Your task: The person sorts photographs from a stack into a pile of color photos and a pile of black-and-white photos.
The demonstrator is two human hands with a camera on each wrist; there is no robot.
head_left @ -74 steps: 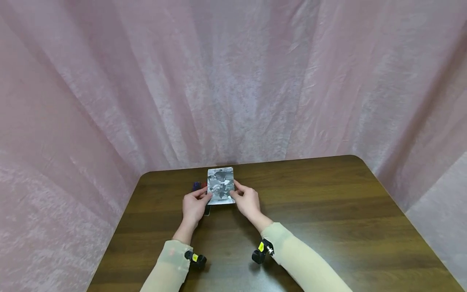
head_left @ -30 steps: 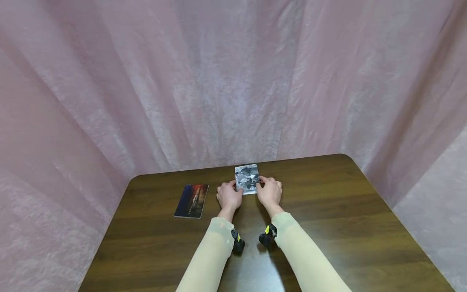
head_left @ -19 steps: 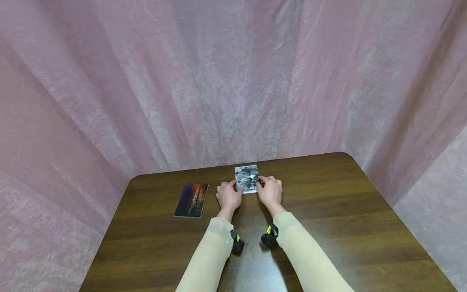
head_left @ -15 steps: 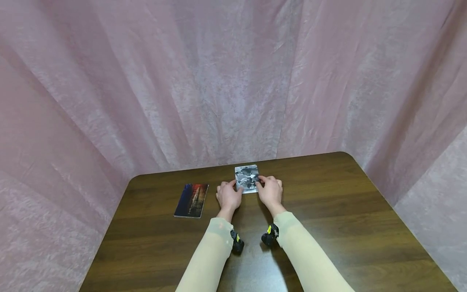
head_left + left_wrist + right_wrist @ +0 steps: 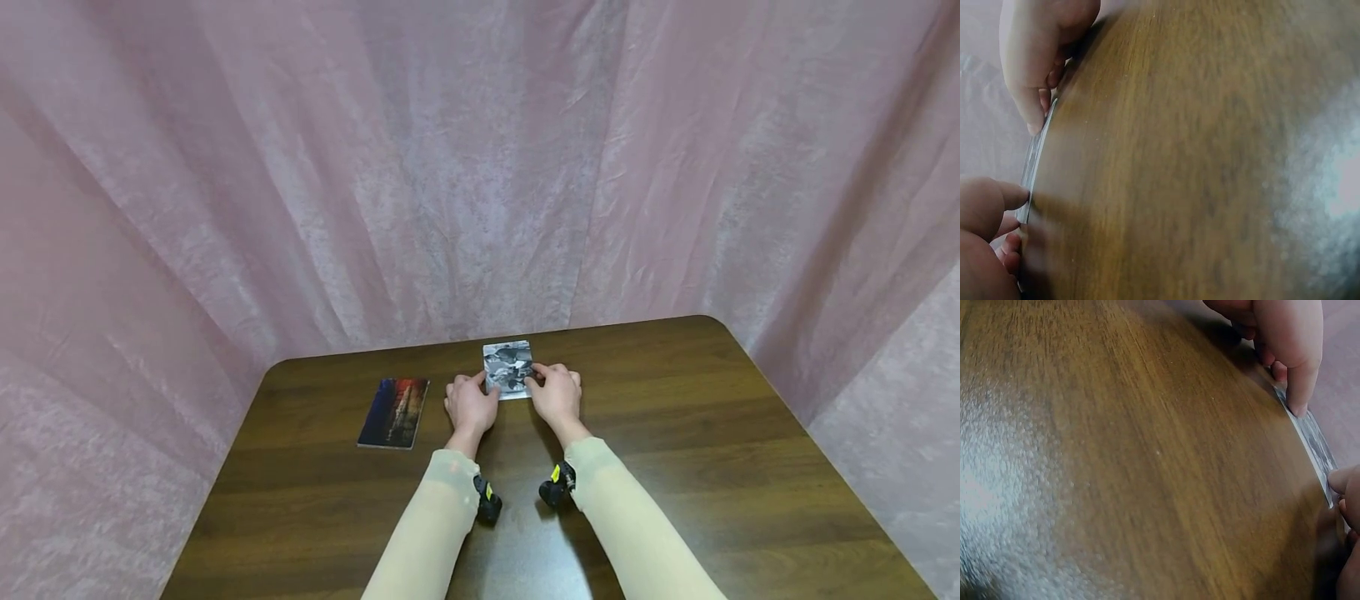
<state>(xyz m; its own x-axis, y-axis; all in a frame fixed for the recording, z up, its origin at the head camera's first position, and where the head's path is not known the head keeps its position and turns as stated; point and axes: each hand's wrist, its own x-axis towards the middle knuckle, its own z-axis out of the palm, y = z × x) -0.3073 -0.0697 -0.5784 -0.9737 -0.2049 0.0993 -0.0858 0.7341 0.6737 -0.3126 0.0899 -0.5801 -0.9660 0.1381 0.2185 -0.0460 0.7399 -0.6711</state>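
Observation:
A black-and-white picture card (image 5: 508,367) lies flat near the table's back edge, between both hands. My left hand (image 5: 472,404) holds its left edge, thumb on the near left corner. The opposite edge is held by my right hand (image 5: 557,396), with the thumb over the near right corner. In the left wrist view the card (image 5: 1036,153) shows as a thin strip, thumb tips on its top and other fingers curled at its ends. The right wrist view has the same card (image 5: 1307,437) low against the wood. Left of the hands rests a dark blue and red picture card (image 5: 393,414).
The brown wooden table (image 5: 675,433) has rounded back corners. A pink curtain (image 5: 480,167) hangs directly behind it and along the sides. Small black cameras (image 5: 487,502) sit on the wrists, over pale sleeves.
Since the oldest frame, both hands have carried the black-and-white card right and set it down, uncovering the blue and red card. Over the last second the hands have stayed nearly still.

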